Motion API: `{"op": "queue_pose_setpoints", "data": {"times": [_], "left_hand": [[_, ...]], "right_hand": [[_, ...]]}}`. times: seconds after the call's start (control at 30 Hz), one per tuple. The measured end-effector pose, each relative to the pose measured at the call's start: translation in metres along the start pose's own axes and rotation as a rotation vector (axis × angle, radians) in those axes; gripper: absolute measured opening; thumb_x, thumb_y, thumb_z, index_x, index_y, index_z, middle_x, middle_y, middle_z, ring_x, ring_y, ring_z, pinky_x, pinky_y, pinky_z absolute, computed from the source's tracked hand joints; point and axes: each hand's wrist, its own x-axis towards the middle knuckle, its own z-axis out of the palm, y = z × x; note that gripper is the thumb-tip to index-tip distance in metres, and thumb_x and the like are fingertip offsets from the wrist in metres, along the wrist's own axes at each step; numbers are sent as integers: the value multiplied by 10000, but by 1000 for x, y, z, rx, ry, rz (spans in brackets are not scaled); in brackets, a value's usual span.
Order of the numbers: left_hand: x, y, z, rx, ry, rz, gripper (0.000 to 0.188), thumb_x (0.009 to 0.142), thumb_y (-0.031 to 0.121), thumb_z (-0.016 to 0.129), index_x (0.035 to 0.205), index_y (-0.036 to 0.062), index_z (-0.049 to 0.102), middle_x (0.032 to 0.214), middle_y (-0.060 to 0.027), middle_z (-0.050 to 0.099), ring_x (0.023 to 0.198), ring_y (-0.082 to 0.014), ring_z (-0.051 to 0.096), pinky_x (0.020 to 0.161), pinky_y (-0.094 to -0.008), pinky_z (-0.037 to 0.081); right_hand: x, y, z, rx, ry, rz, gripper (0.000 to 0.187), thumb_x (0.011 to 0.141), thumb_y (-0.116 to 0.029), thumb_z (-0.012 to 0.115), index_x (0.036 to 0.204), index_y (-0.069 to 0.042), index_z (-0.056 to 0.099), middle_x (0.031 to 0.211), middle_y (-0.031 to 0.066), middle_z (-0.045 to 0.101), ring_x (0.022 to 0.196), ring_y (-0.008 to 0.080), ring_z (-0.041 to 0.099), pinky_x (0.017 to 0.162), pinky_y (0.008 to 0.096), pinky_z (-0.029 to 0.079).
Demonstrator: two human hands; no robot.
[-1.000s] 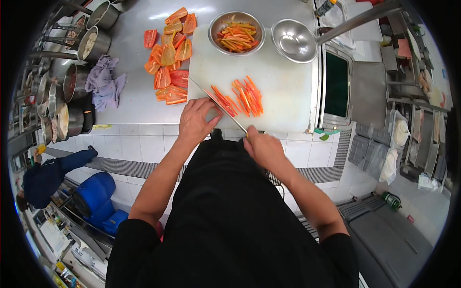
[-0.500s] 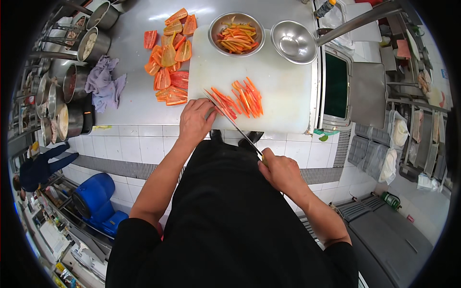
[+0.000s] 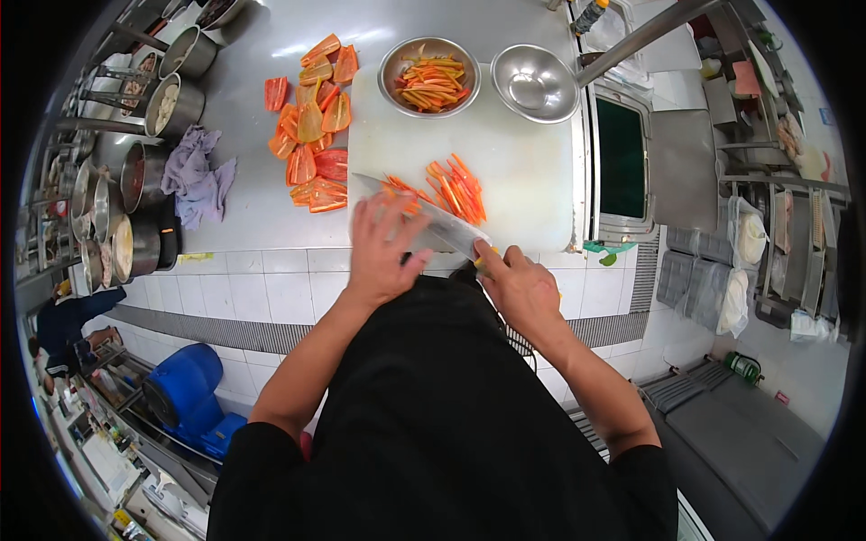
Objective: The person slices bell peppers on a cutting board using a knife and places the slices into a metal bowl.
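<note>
My right hand (image 3: 520, 287) grips the yellowish handle of a kitchen knife (image 3: 451, 229). The blade is tilted so its broad side shows, and it reaches across the near left of a white cutting board (image 3: 532, 176). Beside the blade, my left hand (image 3: 381, 257) is raised with fingers spread and slightly blurred, with nothing held. Sliced red pepper strips (image 3: 458, 187) lie on the board beyond the knife. A smaller bunch sits between the blade and my left fingers, partly hidden. Left of the board, several flattened orange-red pepper pieces (image 3: 309, 119) rest on the steel table.
A steel bowl (image 3: 383, 86) with pepper strips and a second steel bowl (image 3: 536, 83) stand at the board's far edge. A lilac cloth (image 3: 198, 176) and several pots (image 3: 176, 106) are on the left. Another person (image 3: 68, 329) is at the far left.
My left hand has lifted off the pepper strips and opened, moving toward me. The knife has turned from edge-on to showing its broad side, and my right hand has shifted slightly up.
</note>
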Motion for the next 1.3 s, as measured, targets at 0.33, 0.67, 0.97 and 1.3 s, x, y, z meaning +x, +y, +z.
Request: {"op": "queue_pose_setpoints", "data": {"times": [0.33, 0.67, 0.97, 1.3], "left_hand": [[38, -42, 49, 23, -310, -12, 591, 991, 430, 589, 1513, 161, 521, 1593, -100, 450, 1503, -411, 331, 1235, -645, 170], [140, -22, 1, 355, -1118, 605, 681, 827, 118, 681, 1460, 325, 535, 1603, -100, 368, 1438, -371, 403, 1046, -574, 489], [114, -59, 16, 141, -880, 389, 401, 819, 80, 670, 1204, 188, 643, 1272, -88, 549, 1134, -320, 592, 879, -446, 576], [113, -62, 38, -604, -238, -188, 233, 851, -39, 586, 1064, 4, 668, 1001, -70, 605, 993, -204, 670, 843, -334, 529]], "right_hand": [[-111, 57, -43, 74, 92, 313, 481, 878, -205, 769, 1349, -190, 676, 851, 103, 622, 744, 306, 669, 688, 438, 544], [-128, 63, -14, 555, 321, 677, 490, 920, -152, 726, 1383, -20, 632, 1225, 218, 719, 1122, 346, 711, 969, 387, 537], [-121, 61, 21, 745, 342, 782, 501, 919, -157, 733, 1396, -43, 629, 1083, 186, 742, 974, 230, 709, 903, 348, 536], [-112, 60, 20, 794, 328, 773, 501, 917, -188, 733, 1397, -77, 640, 1045, 164, 749, 914, 205, 700, 869, 341, 539]]}}
